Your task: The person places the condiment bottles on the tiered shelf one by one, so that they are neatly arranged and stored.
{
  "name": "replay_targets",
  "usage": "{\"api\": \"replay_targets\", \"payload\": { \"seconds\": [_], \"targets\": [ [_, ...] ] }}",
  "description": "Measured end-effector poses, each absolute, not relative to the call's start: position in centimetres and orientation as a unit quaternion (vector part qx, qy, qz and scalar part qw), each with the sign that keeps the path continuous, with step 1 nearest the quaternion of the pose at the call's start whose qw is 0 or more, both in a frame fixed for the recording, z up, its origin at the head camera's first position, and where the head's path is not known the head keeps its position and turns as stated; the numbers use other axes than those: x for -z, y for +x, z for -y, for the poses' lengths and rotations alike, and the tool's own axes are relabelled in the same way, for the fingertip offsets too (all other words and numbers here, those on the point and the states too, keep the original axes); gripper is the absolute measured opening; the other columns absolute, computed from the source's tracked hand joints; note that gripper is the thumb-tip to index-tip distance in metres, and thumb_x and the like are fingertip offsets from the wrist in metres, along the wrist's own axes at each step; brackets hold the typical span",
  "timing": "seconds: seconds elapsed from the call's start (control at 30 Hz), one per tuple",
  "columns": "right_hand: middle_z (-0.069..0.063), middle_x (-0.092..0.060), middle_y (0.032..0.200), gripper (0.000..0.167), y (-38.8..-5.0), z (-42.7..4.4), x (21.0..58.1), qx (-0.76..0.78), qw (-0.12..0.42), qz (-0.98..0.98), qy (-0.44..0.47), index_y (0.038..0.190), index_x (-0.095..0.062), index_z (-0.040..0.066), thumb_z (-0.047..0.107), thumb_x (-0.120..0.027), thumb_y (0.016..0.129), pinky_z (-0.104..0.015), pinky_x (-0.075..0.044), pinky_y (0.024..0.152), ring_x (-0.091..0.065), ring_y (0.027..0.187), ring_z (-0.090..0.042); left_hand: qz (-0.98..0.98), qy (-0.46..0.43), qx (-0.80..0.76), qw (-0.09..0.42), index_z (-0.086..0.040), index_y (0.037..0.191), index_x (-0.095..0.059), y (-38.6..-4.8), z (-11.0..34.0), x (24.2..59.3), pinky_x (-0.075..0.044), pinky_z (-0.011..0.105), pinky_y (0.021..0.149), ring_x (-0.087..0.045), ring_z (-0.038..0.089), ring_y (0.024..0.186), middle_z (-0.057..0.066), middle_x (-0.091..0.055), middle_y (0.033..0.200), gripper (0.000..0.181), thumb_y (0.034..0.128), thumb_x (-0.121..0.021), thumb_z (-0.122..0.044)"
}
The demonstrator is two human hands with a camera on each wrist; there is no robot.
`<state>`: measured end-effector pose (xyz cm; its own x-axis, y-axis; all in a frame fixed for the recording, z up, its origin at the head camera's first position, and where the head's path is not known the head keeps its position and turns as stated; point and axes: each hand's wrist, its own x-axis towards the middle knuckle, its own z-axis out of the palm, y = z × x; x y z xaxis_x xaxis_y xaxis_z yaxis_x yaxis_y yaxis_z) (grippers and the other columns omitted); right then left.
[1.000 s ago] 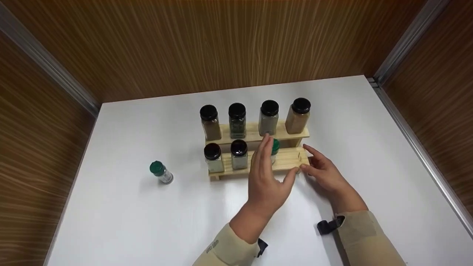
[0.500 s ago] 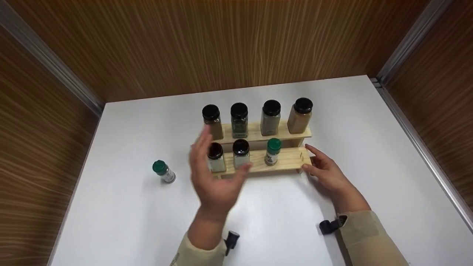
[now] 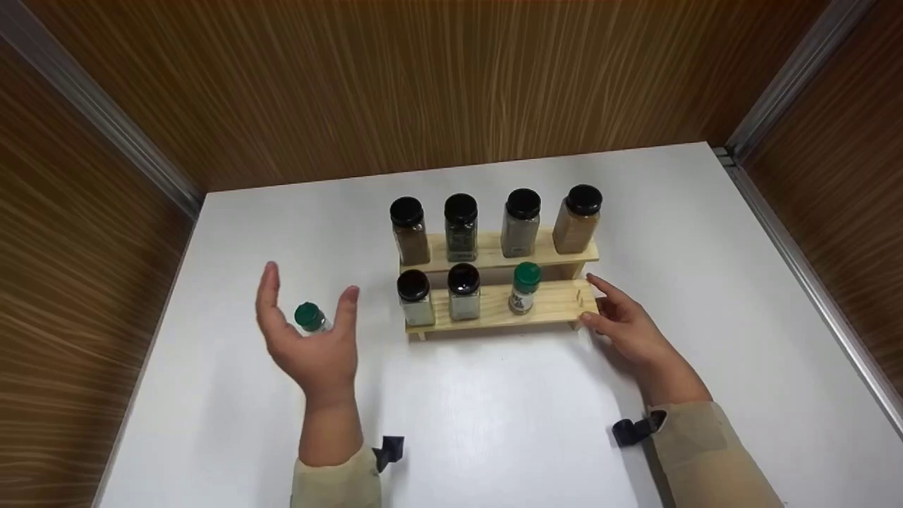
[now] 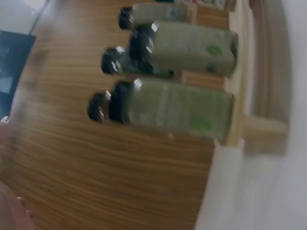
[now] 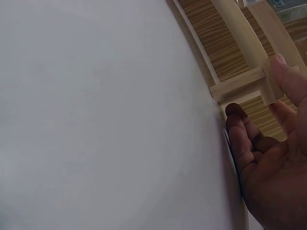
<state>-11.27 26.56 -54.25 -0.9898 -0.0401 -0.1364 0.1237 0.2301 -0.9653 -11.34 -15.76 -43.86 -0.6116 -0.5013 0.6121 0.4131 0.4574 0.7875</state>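
My left hand (image 3: 316, 360) is above the table at the left, fingers and thumb spread wide. Between them in the head view shows a small spice jar (image 3: 309, 317) with a green cap; its lower part is hidden by the hand, and no contact is visible. At the other side, my right hand (image 3: 631, 331) grips the right end of the two-tier wooden spice rack (image 3: 557, 302). Its thumb lies on the front edge of the lower tier, seen also in the right wrist view. A second green-capped jar (image 3: 524, 289) stands upright on that lower tier.
Several black-capped jars stand on the upper tier, one a tan-filled jar (image 3: 577, 220). Two more, including a pale-filled jar (image 3: 464, 293), share the lower tier's left half. A wood-grain panel (image 3: 437, 85) rises behind the white table (image 3: 494, 423).
My left hand has swept left from in front of the rack to the green-capped jar on the table, uncovering the one on the lower tier. My right hand keeps its place.
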Motion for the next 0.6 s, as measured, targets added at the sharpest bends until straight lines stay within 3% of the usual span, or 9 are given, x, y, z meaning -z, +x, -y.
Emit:
{"api": "replay_targets", "payload": {
  "seconds": [0.17, 0.37, 0.6],
  "targets": [
    [-0.021, -0.064, 0.121, 0.074, -11.3, -26.6, 54.3, 0.618, 0.064, -0.783, 0.018, 0.165, -0.034, 0.003, -0.004, -0.069, 0.100, -0.023, -0.052, 0.078, -0.062, 0.099, -0.013, 0.739, 0.103, 0.532, 0.400, 0.001, 0.152, -0.047, -11.9, 17.8, 46.4, -0.027, 0.037, 0.124, -0.040, 0.024, 0.148, 0.016, -0.047, 0.158, 0.085, 0.0807, -0.094, -0.007],
    [-0.025, -0.063, 0.122, 0.074, -11.3, -26.6, 54.2, 0.614, 0.057, -0.787, 0.010, 0.164, -0.034, 0.002, -0.005, -0.070, 0.099, -0.022, -0.053, 0.079, -0.063, 0.101, -0.012, 0.742, 0.173, 0.565, 0.317, -0.004, 0.157, -0.042, -12.3, 19.2, 48.8, -0.032, 0.044, 0.122, -0.038, 0.024, 0.149, 0.009, -0.040, 0.163, 0.090, 0.0831, -0.092, -0.008],
    [-0.022, -0.064, 0.121, 0.074, -11.3, -26.7, 54.3, 0.616, 0.058, -0.786, 0.009, 0.164, -0.035, 0.001, -0.006, -0.070, 0.099, -0.022, -0.053, 0.078, -0.063, 0.099, -0.013, 0.736, 0.222, 0.593, 0.242, -0.008, 0.162, -0.035, -12.7, 20.2, 50.7, -0.033, 0.051, 0.123, -0.038, 0.029, 0.151, 0.010, -0.038, 0.166, 0.094, 0.0849, -0.090, -0.007]
  ]
}}
